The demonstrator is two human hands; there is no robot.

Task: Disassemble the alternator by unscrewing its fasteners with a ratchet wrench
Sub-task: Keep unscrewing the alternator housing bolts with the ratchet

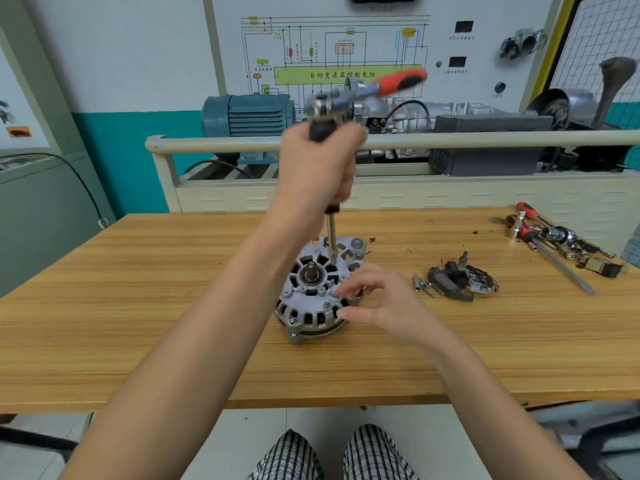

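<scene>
Left hand [320, 168], raised in the upper middle of the frame, is clenched around the black grip of a long extension bar [331, 237]. That bar drops almost straight down from the fist to the alternator [320, 289] at the centre of the picture. On top of the fist sits the ratchet wrench [370, 90], its head blurred and its red-and-black handle pointing toward the upper right, roughly level and square to the bar. Right hand [377, 304] is lower and nearer the alternator; its loosely spread fingers touch the housing's right edge and pinch nothing that I can make out.

The alternator lies flat on the wooden table [138, 306], ribbed end face and shaft stub up. The bar's tip meets that face just right of the shaft, presumably on a fastener, though the socket end is too small to see. The bar's upright axis looks like the pivot of the coming move: the handle has to sweep around it while the right hand braces the housing.

To the right lie removed parts [460, 280] and, farther toward the table's right edge, a cluster of spare tools [554, 242].
</scene>
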